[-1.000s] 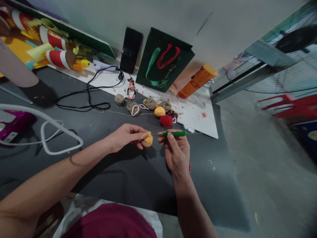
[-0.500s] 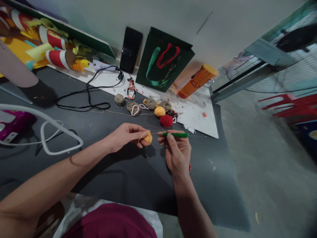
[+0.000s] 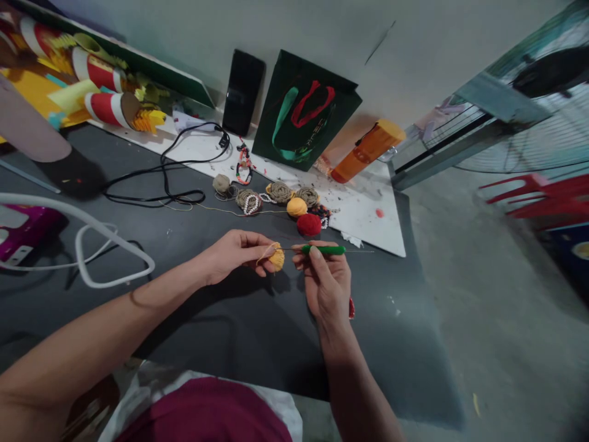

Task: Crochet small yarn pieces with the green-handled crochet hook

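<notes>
Left hand (image 3: 242,253): thumb and fingers pinched on yellow crochet piece (image 3: 278,259), bulk beyond thumb tip. Right hand (image 3: 327,279): fingers clamped around green-handled crochet hook (image 3: 330,250), shaft reaching piece.

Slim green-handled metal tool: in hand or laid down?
In hand: the right hand grips the slim green-handled metal tool, its shaft reaching the small yellow yarn piece in the left hand.

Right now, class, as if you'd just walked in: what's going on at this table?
A person's left hand pinches a small yellow yarn piece. The right hand grips a green-handled tool, its thin shaft pointing toward that piece. Just beyond the hands, a red ball and a yellow ball sit close together.
</notes>
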`<action>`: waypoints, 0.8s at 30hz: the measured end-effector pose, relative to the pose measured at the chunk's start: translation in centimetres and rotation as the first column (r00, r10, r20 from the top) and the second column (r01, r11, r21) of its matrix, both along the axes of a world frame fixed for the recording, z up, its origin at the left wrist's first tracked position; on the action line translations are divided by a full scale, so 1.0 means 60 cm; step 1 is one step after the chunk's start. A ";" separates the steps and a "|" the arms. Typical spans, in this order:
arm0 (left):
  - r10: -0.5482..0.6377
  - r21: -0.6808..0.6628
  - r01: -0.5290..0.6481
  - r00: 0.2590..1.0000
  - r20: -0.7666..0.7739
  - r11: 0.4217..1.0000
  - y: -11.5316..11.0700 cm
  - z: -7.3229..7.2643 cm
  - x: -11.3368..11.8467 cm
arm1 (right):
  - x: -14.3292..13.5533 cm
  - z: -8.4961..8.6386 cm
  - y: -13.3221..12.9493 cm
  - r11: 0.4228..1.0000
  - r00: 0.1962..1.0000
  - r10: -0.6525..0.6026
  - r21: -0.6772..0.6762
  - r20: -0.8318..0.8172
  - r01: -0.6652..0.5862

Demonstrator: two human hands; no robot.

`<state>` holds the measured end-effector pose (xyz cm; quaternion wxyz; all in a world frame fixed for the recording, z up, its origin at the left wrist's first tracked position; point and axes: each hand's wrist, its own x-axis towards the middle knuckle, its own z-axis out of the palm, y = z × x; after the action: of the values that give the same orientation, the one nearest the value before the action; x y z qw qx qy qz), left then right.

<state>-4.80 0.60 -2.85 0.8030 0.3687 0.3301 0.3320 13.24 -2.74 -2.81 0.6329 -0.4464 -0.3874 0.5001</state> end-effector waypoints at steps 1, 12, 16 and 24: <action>-0.001 0.001 0.001 1.000 -0.014 1.000 0.000 0.001 -0.001 | 0.001 0.001 0.000 1.000 1.000 -0.012 0.011 0.009 0.012; 0.005 -0.006 -0.005 0.999 -0.048 1.000 0.001 0.004 0.000 | 0.009 -0.001 -0.005 0.993 0.981 -0.024 0.115 0.194 0.002; 0.003 0.002 -0.002 0.998 -0.058 1.000 0.001 0.005 0.000 | 0.011 0.004 -0.011 0.989 0.960 -0.012 0.145 0.278 -0.029; -0.011 0.013 0.012 0.997 -0.074 1.000 0.000 0.005 0.002 | 0.004 0.005 -0.010 0.993 0.972 0.003 0.117 0.236 -0.031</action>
<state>-4.67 0.61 -2.53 0.7895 0.3882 0.3554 0.3158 13.50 -3.32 -2.52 0.6039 -0.4603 -0.4926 0.4251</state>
